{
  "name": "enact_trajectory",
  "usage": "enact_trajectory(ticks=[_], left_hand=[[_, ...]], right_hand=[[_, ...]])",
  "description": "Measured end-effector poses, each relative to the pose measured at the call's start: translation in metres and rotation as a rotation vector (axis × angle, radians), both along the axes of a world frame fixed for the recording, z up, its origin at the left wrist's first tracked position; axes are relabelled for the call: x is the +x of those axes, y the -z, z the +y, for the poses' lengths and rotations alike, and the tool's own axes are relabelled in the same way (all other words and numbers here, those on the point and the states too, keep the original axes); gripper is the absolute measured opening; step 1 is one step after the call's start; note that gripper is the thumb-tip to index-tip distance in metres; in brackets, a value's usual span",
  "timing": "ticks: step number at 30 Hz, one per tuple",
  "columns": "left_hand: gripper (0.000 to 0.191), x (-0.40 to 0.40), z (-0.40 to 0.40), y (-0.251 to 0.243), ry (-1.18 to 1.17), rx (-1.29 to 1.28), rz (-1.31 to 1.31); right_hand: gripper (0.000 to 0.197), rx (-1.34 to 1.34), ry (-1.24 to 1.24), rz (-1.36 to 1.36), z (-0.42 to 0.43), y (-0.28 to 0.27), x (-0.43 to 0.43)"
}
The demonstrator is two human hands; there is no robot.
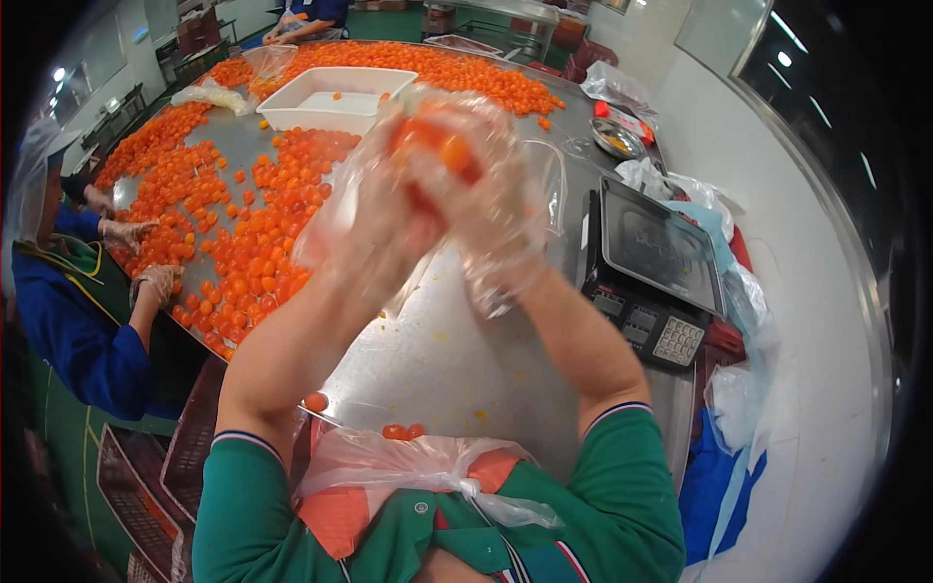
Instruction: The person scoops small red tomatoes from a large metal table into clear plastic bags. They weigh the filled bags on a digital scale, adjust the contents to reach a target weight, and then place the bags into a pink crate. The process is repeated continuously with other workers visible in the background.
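Note:
Both hands are raised over the metal table point(437, 364), wearing loose clear plastic gloves, and motion blurs them. My left hand point(390, 189) and my right hand point(496, 197) come together around several orange-red balls point(455, 153), which look like salted egg yolks. How many there are and how the fingers lie is hidden by the blur. To the left of my left hand spreads a large heap of loose yolks point(255, 255). A white plastic tub point(291, 109) with a few yolks in it stands just beyond. Two yolks point(404, 431) lie at the table's near edge.
A black digital scale point(649, 262) stands on the right, with a metal bowl point(617, 138) behind it. At the left, co-workers' gloved hands point(157, 280) touch the heap. Another person point(313, 18) works at the far end. Red crates point(138, 481) stand below the left edge.

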State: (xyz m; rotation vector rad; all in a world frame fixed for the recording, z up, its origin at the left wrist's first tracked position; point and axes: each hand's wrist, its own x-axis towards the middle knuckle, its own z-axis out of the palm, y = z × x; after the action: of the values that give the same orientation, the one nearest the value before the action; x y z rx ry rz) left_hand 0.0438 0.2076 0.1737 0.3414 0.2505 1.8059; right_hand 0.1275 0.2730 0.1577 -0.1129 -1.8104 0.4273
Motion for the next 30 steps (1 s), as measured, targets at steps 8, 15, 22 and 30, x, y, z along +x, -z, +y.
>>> enact_trajectory(ticks=[8,15,22,30], left_hand=[[0.042,0.022,0.078,0.011,0.097,-0.123,0.15],[0.026,0.02,0.103,0.031,-0.168,-0.427,0.513],[0.034,-0.002,0.089,0.029,-0.18,-0.227,0.756],[0.112,-0.05,0.087,0.036,-0.27,-0.436,1.76]], right_hand=[[0.024,-0.859,-0.346,-0.131,0.058,-0.014,0.042],[0.03,-0.673,-0.046,-0.415,0.089,0.002,0.059],[0.034,-0.33,0.179,-0.414,0.083,-0.008,0.092],[0.066,-0.001,0.515,-1.101,-0.012,0.003,0.138]])
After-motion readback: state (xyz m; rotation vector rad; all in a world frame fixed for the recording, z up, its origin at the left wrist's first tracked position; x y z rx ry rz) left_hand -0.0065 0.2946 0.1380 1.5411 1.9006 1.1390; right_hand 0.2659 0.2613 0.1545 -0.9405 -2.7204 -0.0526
